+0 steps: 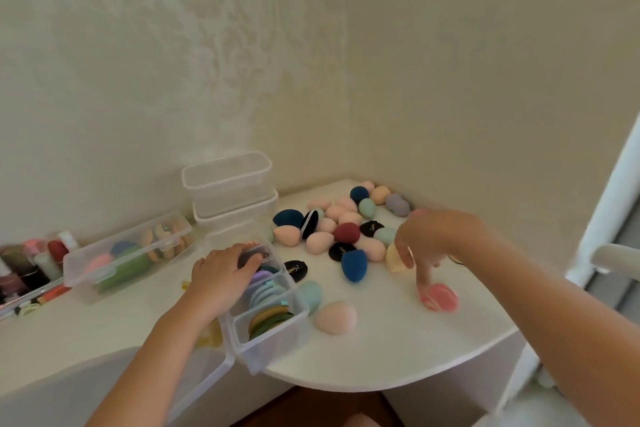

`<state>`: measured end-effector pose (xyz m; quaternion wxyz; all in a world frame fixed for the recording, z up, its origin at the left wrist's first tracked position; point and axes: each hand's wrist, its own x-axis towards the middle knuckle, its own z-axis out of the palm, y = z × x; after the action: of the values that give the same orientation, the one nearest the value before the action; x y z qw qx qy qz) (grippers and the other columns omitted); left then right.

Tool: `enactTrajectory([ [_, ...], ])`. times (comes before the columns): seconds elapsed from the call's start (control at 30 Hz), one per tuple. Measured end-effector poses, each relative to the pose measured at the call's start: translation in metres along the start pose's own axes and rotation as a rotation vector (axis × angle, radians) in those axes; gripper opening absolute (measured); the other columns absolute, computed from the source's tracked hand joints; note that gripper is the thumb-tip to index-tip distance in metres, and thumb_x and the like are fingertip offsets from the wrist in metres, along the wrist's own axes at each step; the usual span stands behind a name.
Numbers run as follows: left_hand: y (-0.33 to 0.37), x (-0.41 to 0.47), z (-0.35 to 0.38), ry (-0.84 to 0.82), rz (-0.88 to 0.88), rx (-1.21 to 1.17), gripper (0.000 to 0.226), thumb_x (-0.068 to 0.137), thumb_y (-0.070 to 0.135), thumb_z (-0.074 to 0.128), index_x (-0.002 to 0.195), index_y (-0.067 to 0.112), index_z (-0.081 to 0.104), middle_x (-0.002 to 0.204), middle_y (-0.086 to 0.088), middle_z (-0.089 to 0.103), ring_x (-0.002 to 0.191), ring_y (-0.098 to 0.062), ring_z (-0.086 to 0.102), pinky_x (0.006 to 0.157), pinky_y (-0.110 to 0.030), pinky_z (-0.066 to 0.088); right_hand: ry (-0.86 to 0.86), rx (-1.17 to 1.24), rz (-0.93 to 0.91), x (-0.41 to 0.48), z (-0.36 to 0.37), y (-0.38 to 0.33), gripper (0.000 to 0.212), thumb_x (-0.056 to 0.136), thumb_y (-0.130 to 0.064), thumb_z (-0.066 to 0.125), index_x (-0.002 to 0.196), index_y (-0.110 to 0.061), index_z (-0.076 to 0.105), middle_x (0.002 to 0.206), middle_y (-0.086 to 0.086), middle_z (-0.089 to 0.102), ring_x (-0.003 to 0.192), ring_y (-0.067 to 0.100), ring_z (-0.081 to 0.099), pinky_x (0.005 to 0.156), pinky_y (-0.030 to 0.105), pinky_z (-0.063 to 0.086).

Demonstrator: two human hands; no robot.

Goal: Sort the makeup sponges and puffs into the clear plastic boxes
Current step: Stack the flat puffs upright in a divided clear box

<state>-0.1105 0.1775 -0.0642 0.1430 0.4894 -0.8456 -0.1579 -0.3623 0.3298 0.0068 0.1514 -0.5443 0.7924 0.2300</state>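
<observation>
Worktop (398, 340): white, fitted into a wallpapered corner.
Left hand (221, 270): fingers (239, 255) held together, laid on a dark puff (258, 258) in the divided clear box (277, 347).
Right hand (436, 236): forefinger set on a pink marbled sponge (440, 298); a cream sponge (393, 258) is seen beside the thumb, grip not discernible.
Loose sponges (346, 232): heaped beyond both sets of fingers.

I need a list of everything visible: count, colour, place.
divided clear plastic box: one, transparent, table front, flat puffs inside
lidded clear plastic box: one, transparent, left, filled
empty clear plastic boxes: two, transparent, stacked by wall
egg-shaped makeup sponges: many, pink, navy, maroon, mint, lilac, piled right
black round puffs: about four, among sponges
pink marbled sponge: one, at right index finger
cosmetic bottles: several, mixed, far left
left hand: one, on divided box
right hand: one, over pile
</observation>
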Motion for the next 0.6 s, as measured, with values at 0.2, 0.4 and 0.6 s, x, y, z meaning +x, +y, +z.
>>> enactTrajectory([
  [0.2,0.001,-0.001,0.0,-0.004,-0.001,0.001,0.041,0.097,0.042,0.037,0.133,0.025,0.047,0.128,-0.002,0.058,0.116,-0.023,0.051,0.103,-0.043,0.038,-0.159,-0.067,0.106,-0.006,0.029,0.005,0.056,0.076,-0.039,0.076,0.124,-0.016,0.059,0.073,-0.007,0.05,0.079,0.015,0.054,0.059,0.021,0.04],
  [0.4,0.002,-0.002,-0.001,0.002,-0.008,0.015,0.041,0.097,0.042,0.037,0.132,0.023,0.047,0.128,-0.003,0.057,0.115,-0.023,0.051,0.103,-0.042,0.038,-0.066,0.09,0.07,-0.008,0.032,0.018,0.054,0.071,-0.043,0.078,0.114,-0.014,0.063,0.108,-0.001,0.064,0.072,0.011,0.054,0.055,0.019,0.037],
  [0.6,0.003,-0.003,0.0,0.01,-0.005,0.014,0.042,0.097,0.042,0.037,0.133,0.023,0.047,0.13,-0.002,0.056,0.118,-0.022,0.05,0.105,-0.042,0.036,0.284,0.373,-0.137,0.001,0.017,0.018,0.041,0.071,-0.035,0.077,0.097,-0.032,0.045,0.099,-0.001,0.059,0.068,0.009,0.052,0.058,0.025,0.039],
])
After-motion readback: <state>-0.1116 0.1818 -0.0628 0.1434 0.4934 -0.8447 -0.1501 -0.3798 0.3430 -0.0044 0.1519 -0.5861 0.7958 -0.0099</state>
